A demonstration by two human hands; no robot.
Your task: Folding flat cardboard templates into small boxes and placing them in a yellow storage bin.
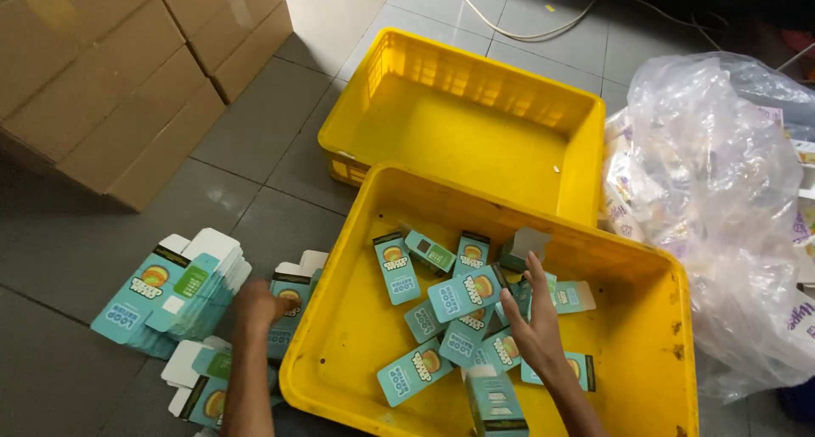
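Packing floor (stacked cartons, crates)

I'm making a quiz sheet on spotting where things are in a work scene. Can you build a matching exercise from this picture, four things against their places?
Things:
1. Left hand
2. Right hand
3. Far yellow crate
4. Clear plastic bag

Places:
A. At the right edge of the view, beside the crates
B. Over the folded teal cartons inside the near yellow crate
C. Behind the near crate, holding no cartons
D. On the flat cartons on the floor, left of the near crate

Pairs: 1-D, 2-B, 3-C, 4-A
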